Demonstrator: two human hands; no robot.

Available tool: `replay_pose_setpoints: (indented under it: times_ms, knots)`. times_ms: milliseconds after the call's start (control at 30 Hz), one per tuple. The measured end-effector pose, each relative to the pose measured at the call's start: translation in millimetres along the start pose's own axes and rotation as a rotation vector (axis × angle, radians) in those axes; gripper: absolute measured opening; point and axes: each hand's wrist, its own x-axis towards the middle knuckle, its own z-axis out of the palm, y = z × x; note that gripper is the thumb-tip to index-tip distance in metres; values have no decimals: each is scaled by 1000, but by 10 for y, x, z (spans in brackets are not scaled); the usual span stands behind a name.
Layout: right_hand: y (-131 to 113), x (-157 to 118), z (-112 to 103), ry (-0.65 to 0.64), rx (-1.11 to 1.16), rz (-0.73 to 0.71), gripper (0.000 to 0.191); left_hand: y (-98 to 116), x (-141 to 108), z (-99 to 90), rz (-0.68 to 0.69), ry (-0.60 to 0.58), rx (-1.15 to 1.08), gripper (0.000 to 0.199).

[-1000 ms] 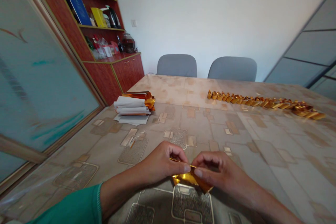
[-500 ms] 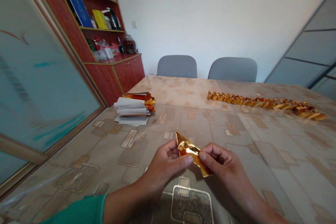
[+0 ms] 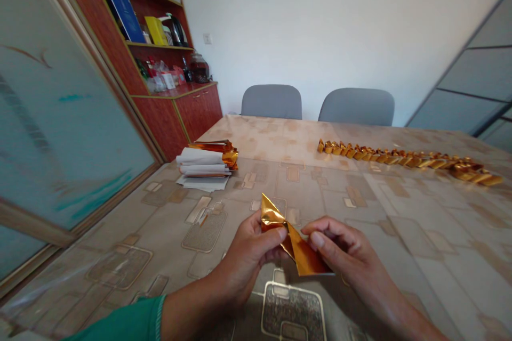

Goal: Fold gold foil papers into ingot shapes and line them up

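Above the near part of the patterned tablecloth (image 3: 160,234), a partly folded gold foil sheet (image 3: 307,257) is pinched between thumb and fingers of the left hand (image 3: 248,251). The right hand (image 3: 344,245) is at its right edge; whether it grips, I cannot tell. Beyond lie a white-backed foil stack (image 3: 203,169), left, and a row of folded foil pieces (image 3: 394,157), right, before two gray chairs (image 3: 272,101).
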Motion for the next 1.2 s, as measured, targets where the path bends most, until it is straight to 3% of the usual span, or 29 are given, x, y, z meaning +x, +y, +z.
replay_pose_setpoints:
  times_ms: [200,300,400,500,633,733,867,967,1100,1200]
  knots:
    - [60,28,45,-61,30,-6,35,-72,-3,-20,-12,-8,100,34]
    - [45,57,4,-66,41,8,33,-41,5,-60,-25,-133,80,34]
    - [14,57,-70,-93,183,114,35,6,19,-98,-15,-266,48,32]
    - [-14,33,-97,-119,355,219,37,10,38,-106,24,-252,24,26]
    - [-19,5,-68,-155,471,283,39,-18,60,-83,24,-236,-17,39]
    - [35,-4,-55,-183,488,300,33,-30,76,-78,46,-269,-8,28]
    - [107,-9,-51,-209,461,274,27,-41,100,-88,10,-174,43,31]
    - [91,-7,-40,-140,432,207,43,-39,113,-83,45,-55,80,33]
    - [51,34,2,-60,214,112,44,-49,110,-67,62,43,83,35]
    - [80,85,45,17,76,51,43,-74,97,-51,54,49,79,38]
